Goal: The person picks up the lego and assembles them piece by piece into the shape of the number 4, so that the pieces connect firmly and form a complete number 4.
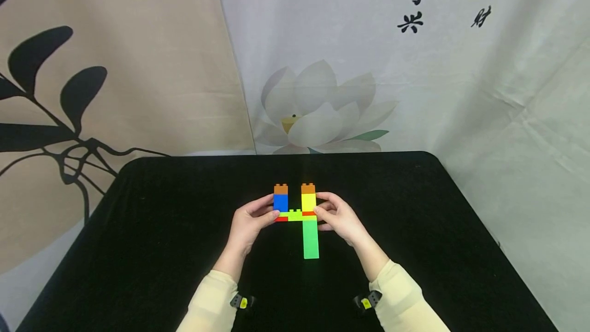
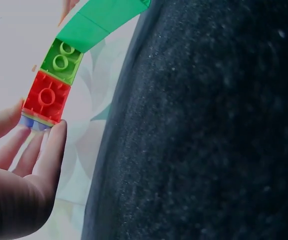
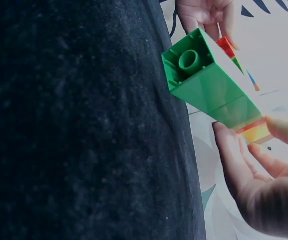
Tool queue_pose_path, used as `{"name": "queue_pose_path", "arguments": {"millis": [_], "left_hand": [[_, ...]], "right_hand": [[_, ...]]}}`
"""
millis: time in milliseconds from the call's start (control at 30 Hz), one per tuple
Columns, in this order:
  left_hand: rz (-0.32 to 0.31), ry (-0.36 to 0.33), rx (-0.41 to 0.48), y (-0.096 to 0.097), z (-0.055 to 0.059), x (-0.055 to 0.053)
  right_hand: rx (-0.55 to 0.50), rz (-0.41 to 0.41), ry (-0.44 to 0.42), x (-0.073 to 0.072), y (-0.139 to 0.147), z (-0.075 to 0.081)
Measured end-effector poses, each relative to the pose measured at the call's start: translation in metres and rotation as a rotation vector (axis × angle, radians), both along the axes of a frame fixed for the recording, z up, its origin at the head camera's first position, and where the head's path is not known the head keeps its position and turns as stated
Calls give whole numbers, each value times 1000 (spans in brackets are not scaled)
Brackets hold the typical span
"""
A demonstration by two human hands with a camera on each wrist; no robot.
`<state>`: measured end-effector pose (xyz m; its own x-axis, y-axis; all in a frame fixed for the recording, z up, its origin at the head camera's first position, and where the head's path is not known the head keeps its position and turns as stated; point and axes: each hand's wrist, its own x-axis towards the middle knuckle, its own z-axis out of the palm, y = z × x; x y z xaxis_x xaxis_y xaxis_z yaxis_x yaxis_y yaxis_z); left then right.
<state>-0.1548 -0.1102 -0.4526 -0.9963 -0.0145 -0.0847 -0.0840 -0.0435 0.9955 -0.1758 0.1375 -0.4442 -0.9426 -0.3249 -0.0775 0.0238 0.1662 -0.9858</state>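
Both hands hold one toy brick structure in the air over the table. My left hand (image 1: 245, 225) pinches its left end, where a red piece (image 2: 36, 102) sits under the lime bar (image 1: 295, 216) and a blue brick (image 1: 280, 203) stands above. At the right end, my right hand (image 1: 342, 221) grips around the yellow brick (image 1: 309, 202) and a thin red piece. An orange brick (image 1: 280, 189) tops the blue one, another orange brick (image 1: 308, 188) the yellow. A green column (image 1: 311, 241) hangs below the right end; its hollow underside (image 3: 187, 61) shows in the right wrist view.
A black cloth-covered table (image 1: 161, 250) lies under the hands, its far edge ahead of them. Behind stands a pale curtain (image 1: 461, 91) printed with a lotus, leaves and dark characters. Small dark devices with yellow marks sit at both wrists.
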Motion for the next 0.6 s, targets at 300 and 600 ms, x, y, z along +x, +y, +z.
{"name": "queue_pose_path", "arguments": {"millis": [300,600], "left_hand": [[-19,-18,-57,0,-6,-5],[-51,-14,-170,1,-10,-11]], "right_hand": [[50,-23,-2,1,0,-6],[57,8,-14,0,1,-9]]}}
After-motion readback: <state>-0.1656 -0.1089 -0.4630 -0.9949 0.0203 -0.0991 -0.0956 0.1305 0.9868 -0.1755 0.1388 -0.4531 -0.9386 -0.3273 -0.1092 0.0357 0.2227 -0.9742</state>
